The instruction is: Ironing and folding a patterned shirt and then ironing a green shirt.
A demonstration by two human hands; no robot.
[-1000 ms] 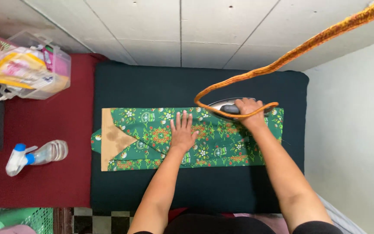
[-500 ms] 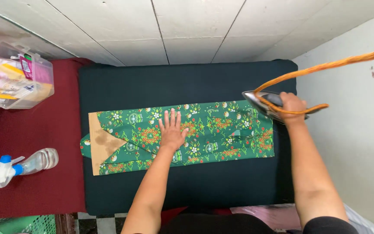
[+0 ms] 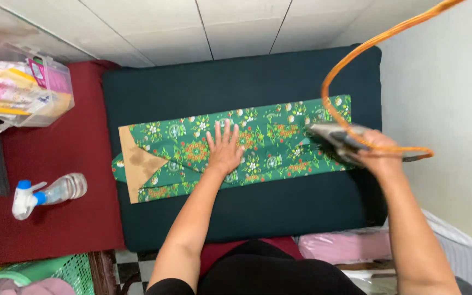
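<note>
A long green floral cloth (image 3: 269, 139) with a tan brown-stained end lies flat across a dark green padded mat (image 3: 236, 76). My left hand (image 3: 224, 147) presses flat on the cloth's middle, fingers spread. My right hand (image 3: 381, 153) grips a grey clothes iron (image 3: 331, 134) at the cloth's right end, its tip pointing left and tilted. An orange cord (image 3: 356, 54) loops from the iron up to the top right.
A spray bottle with a blue and white head (image 3: 45, 193) lies on the dark red rug (image 3: 55, 153) to the left. A clear plastic box (image 3: 25, 87) of packets stands at the far left. A green basket (image 3: 39, 270) is at bottom left; a white wall (image 3: 443, 109) runs along the right.
My right hand has carried the iron from the cloth's middle to its right end and lower. My left hand stays flat on the cloth.
</note>
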